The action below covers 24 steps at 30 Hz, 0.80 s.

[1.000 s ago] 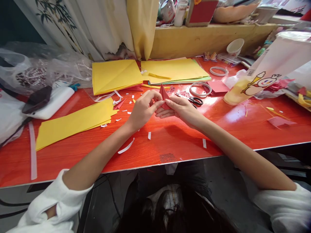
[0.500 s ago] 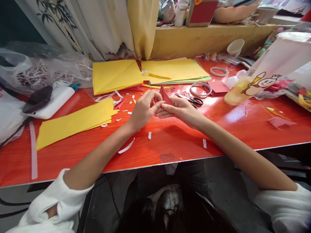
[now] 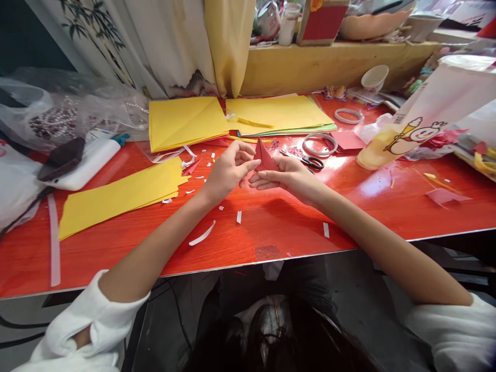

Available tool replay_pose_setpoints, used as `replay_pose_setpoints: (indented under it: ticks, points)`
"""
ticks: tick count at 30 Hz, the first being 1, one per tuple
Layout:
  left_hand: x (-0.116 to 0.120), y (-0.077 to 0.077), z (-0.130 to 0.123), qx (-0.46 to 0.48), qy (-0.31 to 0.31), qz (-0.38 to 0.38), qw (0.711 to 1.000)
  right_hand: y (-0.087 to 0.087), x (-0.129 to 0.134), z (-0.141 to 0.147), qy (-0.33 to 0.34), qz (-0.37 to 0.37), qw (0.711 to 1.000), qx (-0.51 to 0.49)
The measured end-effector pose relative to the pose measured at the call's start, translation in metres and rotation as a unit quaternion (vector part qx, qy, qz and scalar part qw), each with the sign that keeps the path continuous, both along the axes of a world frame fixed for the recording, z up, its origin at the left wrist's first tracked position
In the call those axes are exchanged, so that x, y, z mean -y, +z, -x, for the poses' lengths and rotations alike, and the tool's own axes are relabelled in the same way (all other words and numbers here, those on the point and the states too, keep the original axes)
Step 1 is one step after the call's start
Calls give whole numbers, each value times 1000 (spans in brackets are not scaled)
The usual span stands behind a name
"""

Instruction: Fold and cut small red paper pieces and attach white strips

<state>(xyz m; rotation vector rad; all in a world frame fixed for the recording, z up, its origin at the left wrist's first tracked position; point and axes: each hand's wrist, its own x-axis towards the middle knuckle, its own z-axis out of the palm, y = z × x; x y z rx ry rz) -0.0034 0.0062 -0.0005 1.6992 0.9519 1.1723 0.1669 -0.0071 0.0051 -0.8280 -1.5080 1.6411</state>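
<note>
Head view: right hand [image 3: 290, 178] has red folded paper [image 3: 265, 157] pinched, thumb over its lower part, other fingers underneath, point of the piece facing up and away; left hand [image 3: 228, 168] half open, fingers bent, thumb tip at the paper's left edge, can't tell if it grips. Paper sits between the two hands, above red table [image 3: 287, 222]. Just beyond right hand: scissors [image 3: 308, 159] with black handles, then white ring [image 3: 321, 154] lying flat, second white ring [image 3: 349, 122] farther out. Red paper stack [image 3: 349, 140] right of the nearer ring. Out to the right of right hand: drink cup [image 3: 422, 121], tall, cartoon printed on it, pale yellow drink at bottom; light red scrap [image 3: 445, 196] on the near side of that. Beyond left hand: yellow stack [image 3: 186, 124]; beyond both hands, second yellow stack [image 3: 282, 111] with green edges showing under it and thin yellow strip [image 3: 256, 123] on top. Left of left hand: long yellow sheets [image 3: 120, 196], set slantwise, ragged at the end nearest the hand. Nearer the body than left hand: curved white scrap [image 3: 202, 235] and small white scrap [image 3: 239, 217]. Far left, past the sheets: clear plastic bag [image 3: 58, 121] with beads inside
</note>
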Motion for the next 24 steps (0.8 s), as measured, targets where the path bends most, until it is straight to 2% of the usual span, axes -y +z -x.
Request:
replay_pose_setpoints:
  ticks: [3, 8, 12, 24]
  points:
    - [0, 6, 2, 7, -18, 26, 999, -1, -1, -1, -9, 8, 1000, -5]
    - [3, 14, 6, -82, -28, 12, 996, 0, -1, -1, 0, 15, 1000, -13]
    - [4, 13, 6, -96, -3, -3, 995, 0, -1, -1, 10, 23, 1000, -15]
    - [3, 10, 5, -87, 3, 0, 996, 0, 0, -1, 32, 23, 999, -18]
